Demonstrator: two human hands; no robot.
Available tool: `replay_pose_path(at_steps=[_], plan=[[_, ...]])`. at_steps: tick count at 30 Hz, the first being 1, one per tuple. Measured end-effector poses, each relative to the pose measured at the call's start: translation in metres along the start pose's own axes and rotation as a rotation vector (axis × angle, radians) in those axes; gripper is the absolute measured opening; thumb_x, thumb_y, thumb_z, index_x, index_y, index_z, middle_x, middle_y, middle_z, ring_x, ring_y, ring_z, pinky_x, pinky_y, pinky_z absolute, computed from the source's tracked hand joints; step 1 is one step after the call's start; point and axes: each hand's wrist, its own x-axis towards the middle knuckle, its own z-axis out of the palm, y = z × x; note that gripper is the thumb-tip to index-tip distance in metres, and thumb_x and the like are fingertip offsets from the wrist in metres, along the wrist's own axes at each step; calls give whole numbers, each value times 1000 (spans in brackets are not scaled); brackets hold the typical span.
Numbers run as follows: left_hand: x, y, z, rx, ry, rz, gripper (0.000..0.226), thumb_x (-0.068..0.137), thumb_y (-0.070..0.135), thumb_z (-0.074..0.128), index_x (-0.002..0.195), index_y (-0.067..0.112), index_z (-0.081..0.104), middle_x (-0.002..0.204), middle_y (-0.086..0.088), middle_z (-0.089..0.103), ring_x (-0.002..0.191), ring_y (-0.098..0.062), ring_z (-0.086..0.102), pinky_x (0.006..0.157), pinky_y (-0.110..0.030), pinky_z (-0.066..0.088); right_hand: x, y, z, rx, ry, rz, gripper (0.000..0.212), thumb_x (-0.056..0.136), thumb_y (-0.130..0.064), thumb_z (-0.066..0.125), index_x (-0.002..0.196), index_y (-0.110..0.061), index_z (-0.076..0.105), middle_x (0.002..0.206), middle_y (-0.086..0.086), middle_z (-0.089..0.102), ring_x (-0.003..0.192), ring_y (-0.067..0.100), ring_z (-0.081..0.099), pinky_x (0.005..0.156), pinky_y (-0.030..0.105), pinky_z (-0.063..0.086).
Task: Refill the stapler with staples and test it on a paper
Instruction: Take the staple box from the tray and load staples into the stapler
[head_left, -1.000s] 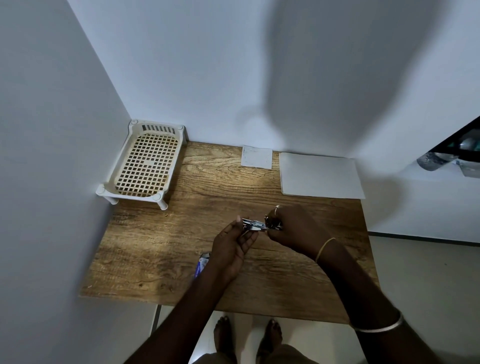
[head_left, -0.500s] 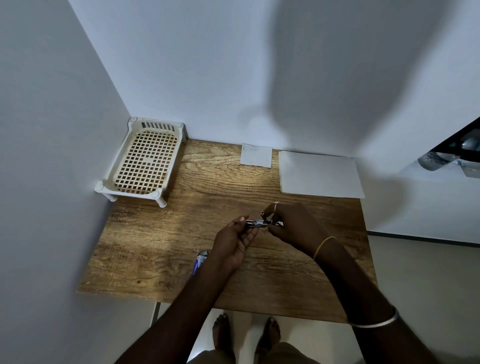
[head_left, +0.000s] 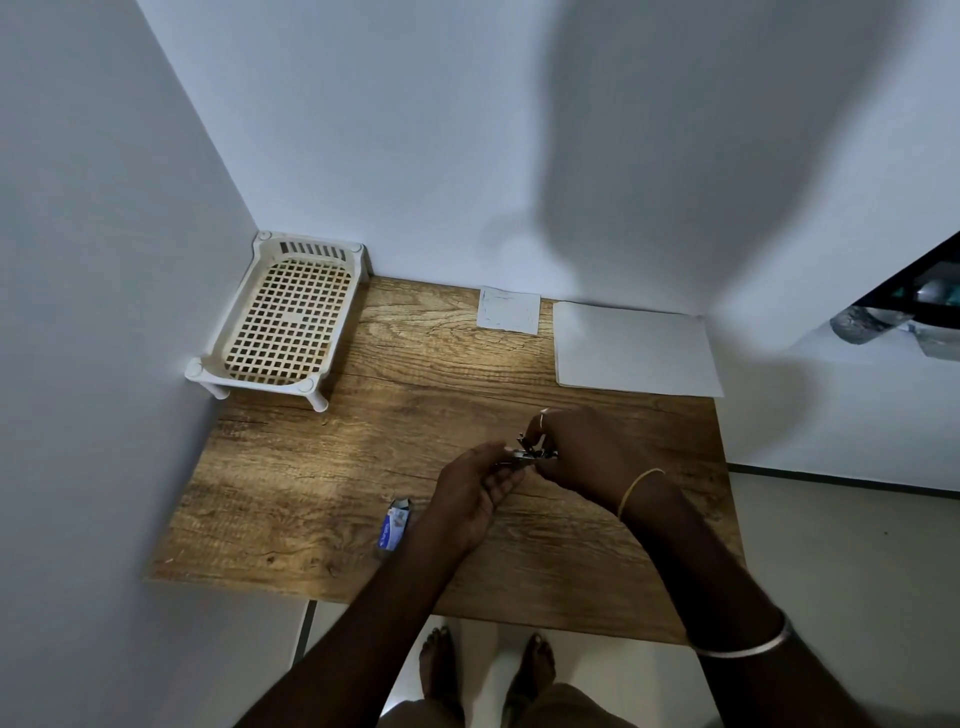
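A small metal stapler (head_left: 530, 453) is held above the middle of the wooden table (head_left: 322, 467), between both hands. My right hand (head_left: 576, 452) grips its right end, fingers curled over the top. My left hand (head_left: 475, 491) holds the left end with its fingertips, palm turned up. Most of the stapler is hidden by the fingers. A small blue and white staple box (head_left: 394, 525) lies on the table just left of my left wrist. A large white sheet of paper (head_left: 634, 349) lies at the back right, and a small white paper square (head_left: 508, 309) sits beside it.
A cream plastic mesh tray (head_left: 283, 317) on short legs stands in the back left corner against the walls. The table meets walls at the left and back. My bare feet (head_left: 488, 670) show below the table's near edge on a tiled floor.
Both hands stay on the stapler at the same place. My right fingers have shifted slightly over its top; the stapler looks a little more opened.
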Motion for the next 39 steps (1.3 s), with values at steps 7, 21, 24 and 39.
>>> replay_pose_path(at_steps=[7, 21, 24, 39], plan=[[-3, 1, 4, 22, 28, -13, 21, 93, 3, 59, 111, -7, 63, 101, -24, 67, 77, -25, 74, 64, -29, 60, -2, -4, 1, -53, -2, -19, 25, 83, -30, 73, 108, -31, 70, 99, -4, 74, 94, 17, 68, 78, 33, 56], [-6, 5, 0, -28, 47, 52, 28, 106, 12, 40, 112, -4, 63, 103, -25, 69, 91, -30, 70, 73, -33, 63, -10, -3, 3, -8, 118, -100, 43, 85, -36, 73, 126, -37, 59, 102, -5, 76, 95, 17, 70, 78, 32, 56], [-8, 8, 1, -30, 60, 61, 28, 106, 9, 39, 116, -7, 61, 104, -25, 69, 93, -30, 69, 75, -33, 63, -12, -4, 3, -2, 162, -130, 41, 85, -39, 72, 123, -37, 58, 101, -5, 75, 91, 17, 70, 74, 33, 56], [-11, 13, 0, -57, 0, 78, 25, 107, 7, 38, 114, -2, 61, 96, -16, 74, 83, -23, 75, 65, -30, 62, -11, -6, 11, -22, 0, -104, 33, 97, -32, 56, 128, -41, 63, 98, -3, 56, 88, 22, 62, 68, 30, 46]])
